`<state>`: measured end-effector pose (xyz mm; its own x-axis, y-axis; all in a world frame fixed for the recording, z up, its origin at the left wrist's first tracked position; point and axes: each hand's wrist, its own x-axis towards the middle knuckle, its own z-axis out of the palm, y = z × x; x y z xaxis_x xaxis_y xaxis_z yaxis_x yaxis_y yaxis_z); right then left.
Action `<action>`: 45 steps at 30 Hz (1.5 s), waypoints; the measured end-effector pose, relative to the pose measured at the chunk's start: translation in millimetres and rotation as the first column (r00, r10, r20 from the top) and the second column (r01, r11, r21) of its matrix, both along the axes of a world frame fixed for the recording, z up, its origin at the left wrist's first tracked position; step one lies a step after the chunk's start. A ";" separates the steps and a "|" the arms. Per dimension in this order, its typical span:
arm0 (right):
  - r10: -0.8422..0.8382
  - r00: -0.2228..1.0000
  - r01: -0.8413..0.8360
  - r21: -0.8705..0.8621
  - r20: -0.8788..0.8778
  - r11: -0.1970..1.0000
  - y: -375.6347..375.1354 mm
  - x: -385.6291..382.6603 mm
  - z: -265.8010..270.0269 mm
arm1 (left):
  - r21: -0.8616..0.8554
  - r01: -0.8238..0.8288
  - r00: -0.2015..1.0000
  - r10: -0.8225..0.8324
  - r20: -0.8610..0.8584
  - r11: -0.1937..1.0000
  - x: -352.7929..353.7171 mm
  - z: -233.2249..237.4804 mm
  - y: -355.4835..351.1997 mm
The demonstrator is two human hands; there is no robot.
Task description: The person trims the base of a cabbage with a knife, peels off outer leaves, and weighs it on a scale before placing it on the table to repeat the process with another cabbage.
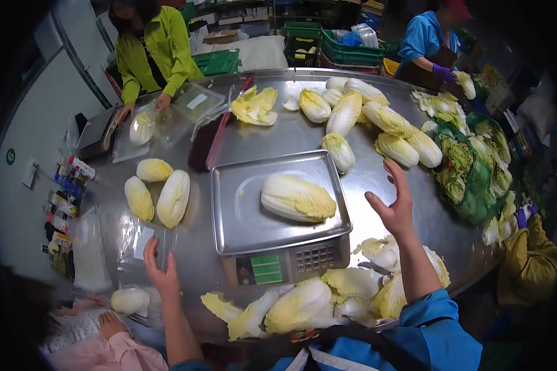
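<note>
A pale yellow napa cabbage [298, 198] lies on the steel tray [229, 235] of a weighing scale [284, 263]. My right hand [393, 201] is held right of the scale, fingers apart and holding nothing. On the other side, my left hand [161, 266] is raised with thumb and fingers spread, also bare. It is nearest to clear plastic bags [133, 247] and a group of three napa cabbages [173, 198]. Between me and the scale lie trimmed cabbage leaves [353, 284] and another cabbage [298, 304]. A knife [374, 268] rests among the leaves, partly hidden.
Several napa cabbages [343, 114] lie beyond the scale, with a green net sack [476, 179] of cabbages to the right. A dark red brush [210, 139] lies behind the scale. Co-workers stand around the steel table [377, 191]; one handles a bagged cabbage [141, 128].
</note>
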<state>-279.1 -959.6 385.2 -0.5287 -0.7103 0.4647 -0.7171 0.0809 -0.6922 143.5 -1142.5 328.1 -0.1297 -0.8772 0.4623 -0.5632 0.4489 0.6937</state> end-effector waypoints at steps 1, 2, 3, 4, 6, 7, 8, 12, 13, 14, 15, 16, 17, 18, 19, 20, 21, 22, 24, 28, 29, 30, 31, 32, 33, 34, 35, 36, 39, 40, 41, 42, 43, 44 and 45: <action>0.025 0.999 -0.025 0.007 0.021 1.000 -0.7 1.3 -0.2 | -0.008 -0.017 0.999 0.016 -0.050 1.000 -2.8 -2.4 1.5; 0.027 0.999 -0.027 0.007 0.021 1.000 -6.6 3.8 -1.9 | -0.008 -0.018 0.999 0.018 -0.049 1.000 -8.6 -3.9 2.2; 0.133 0.991 -0.134 0.040 0.020 0.990 -16.7 8.3 -6.9 | 0.039 0.030 0.994 -0.025 -0.110 0.999 -16.5 -4.9 3.4; 0.239 0.971 -0.240 0.072 0.021 0.968 -28.2 13.6 -13.6 | 0.084 0.081 0.983 -0.065 -0.173 0.993 -26.0 -6.8 4.8; 0.336 0.918 -0.274 0.272 -0.212 0.922 -57.4 26.2 -36.6 | 0.311 0.303 0.930 -0.209 -0.301 0.901 -53.4 -16.4 8.9; 0.415 0.905 -0.348 0.403 -0.092 0.846 -68.1 31.1 -49.7 | 0.439 0.444 0.878 -0.282 -0.388 0.781 -67.4 -23.2 13.7; 0.478 0.878 -0.425 0.514 0.033 0.745 -78.9 35.6 -59.1 | 0.532 0.569 0.813 -0.329 -0.481 0.627 -81.2 -27.5 19.3; 0.349 0.658 -0.618 0.213 0.667 0.757 -101.4 47.5 -75.5 | 0.347 0.701 0.592 -0.237 -0.770 0.623 -118.5 -26.7 41.4; 0.347 0.399 -0.688 0.027 0.849 0.725 -100.8 66.5 -77.8 | 0.272 0.680 0.546 -0.222 -0.808 0.681 -121.1 -37.2 36.7; 0.323 0.103 -0.693 -0.165 0.941 0.702 -100.0 97.9 -69.9 | 0.256 0.681 0.536 -0.230 -0.812 0.686 -118.6 -49.3 31.5; 0.315 0.014 -0.718 -0.210 0.949 0.664 -99.9 127.4 -67.1 | 0.250 0.728 0.310 0.018 -0.950 0.638 -111.2 -62.8 28.0; 0.297 0.206 -0.752 -0.044 0.932 0.658 -103.3 155.0 -74.0 | 0.223 0.781 0.063 0.283 -0.957 0.583 -103.9 -71.7 24.3; 0.350 0.400 -0.773 0.106 0.847 0.625 -106.9 176.3 -63.1 | 0.187 0.850 0.039 0.294 -0.955 0.493 -88.2 -68.1 14.6; 0.396 0.568 -0.752 0.259 0.721 0.606 -105.0 185.5 -47.4 | 0.148 0.910 0.025 0.307 -0.951 0.387 -67.6 -62.9 -1.5; 0.372 0.587 -0.723 0.259 0.719 0.640 -98.0 177.6 -40.6 | 0.255 0.882 0.182 0.211 -0.960 0.396 -49.1 -66.8 -18.3; 0.443 0.568 -0.737 0.189 0.693 0.649 -91.1 167.2 -35.3 | 0.346 0.839 0.333 0.105 -0.937 0.420 -36.2 -68.5 -38.0; 0.516 0.549 -0.754 0.123 0.657 0.646 -84.9 154.5 -33.1 | 0.491 0.733 0.564 -0.019 -0.825 0.471 -31.0 -58.8 -53.0; 0.509 0.539 -0.719 0.052 0.671 0.693 -82.7 130.4 -43.4 | 0.587 0.594 0.753 -0.122 -0.647 0.550 -26.6 -49.9 -67.1; 0.318 0.520 -0.445 -0.066 0.793 0.893 -82.8 69.7 -65.9 | 0.662 0.485 0.874 -0.316 -0.368 0.571 -12.1 -58.3 -100.7; -0.098 0.954 0.072 0.099 0.285 0.992 -88.5 -89.4 -109.7 | 0.661 0.256 0.746 -0.579 0.329 0.705 -5.6 -71.5 -127.4; -0.165 0.986 0.156 0.217 0.021 0.963 -89.5 -124.2 -108.2 | 0.650 0.244 0.745 -0.569 0.350 0.719 -5.7 -75.0 -127.2; -0.176 0.970 0.212 0.220 -0.169 0.952 -91.9 -162.1 -114.0 | 0.583 0.208 0.748 -0.511 0.423 0.786 -8.5 -67.1 -122.0; -0.202 0.947 0.281 0.336 -0.250 0.899 -95.8 -193.9 -105.7 | 0.509 0.171 0.747 -0.447 0.491 0.844 -10.6 -58.2 -116.7; -0.272 0.894 0.396 0.341 -0.357 0.853 -100.4 -220.4 -102.7 | 0.261 0.144 0.771 -0.273 0.575 0.955 -5.5 -61.3 -114.6; -0.325 0.827 0.499 0.335 -0.459 0.799 -108.5 -237.8 -98.2 | -0.006 0.104 0.788 -0.079 0.611 0.995 0.3 -62.8 -112.8; -0.296 0.785 0.542 0.373 -0.545 0.753 -114.8 -253.3 -94.8 | 0.021 -0.008 0.909 -0.001 0.416 1.000 4.7 -62.4 -114.5; -0.256 0.740 0.583 0.404 -0.622 0.705 -119.2 -257.7 -84.4 | 0.068 -0.115 0.973 0.099 0.207 0.991 7.0 -60.1 -114.2; -0.247 0.751 0.569 0.411 -0.612 0.712 -123.5 -262.0 -81.6 | 0.067 -0.127 0.970 0.110 0.219 0.990 7.1 -60.3 -111.3; -0.104 0.718 0.614 0.556 -0.688 0.560 -128.7 -286.5 -91.0 | 0.158 -0.104 0.995 0.103 0.013 0.982 -1.6 -62.0 -95.6; -0.116 0.754 0.577 0.567 -0.647 0.588 -128.1 -301.7 -98.7 | 0.144 -0.031 0.999 0.029 0.015 0.989 -7.1 -61.8 -88.4; -0.130 0.784 0.543 0.571 -0.607 0.615 -125.4 -307.3 -99.1 | 0.129 0.046 0.999 -0.048 0.012 0.991 -11.6 -61.5 -82.4; -0.129 0.785 0.545 0.576 -0.606 0.610 -117.7 -307.5 -100.7 | 0.135 0.049 0.999 -0.052 0.014 0.990 -12.4 -60.4 -77.5; -0.265 0.849 0.497 0.521 -0.457 0.694 -108.6 -306.4 -98.7 | 0.128 0.059 0.998 -0.060 0.008 0.990 -12.5 -59.6 -72.9; -0.370 0.885 0.463 0.439 -0.284 0.770 -99.7 -301.9 -89.5 | 0.117 0.066 0.998 -0.066 -0.004 0.991 -13.6 -59.8 -68.9; -0.392 0.919 0.381 0.361 -0.046 0.851 -82.9 -293.7 -78.8 | 0.116 0.067 0.998 -0.066 -0.015 0.991 -15.1 -61.6 -64.7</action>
<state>-572.8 -1042.5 306.4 -0.8039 -0.5597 0.2011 -0.5575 0.5914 -0.5826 128.4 -1207.2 266.5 -0.1848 -0.9147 0.3593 -0.5265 0.4009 0.7498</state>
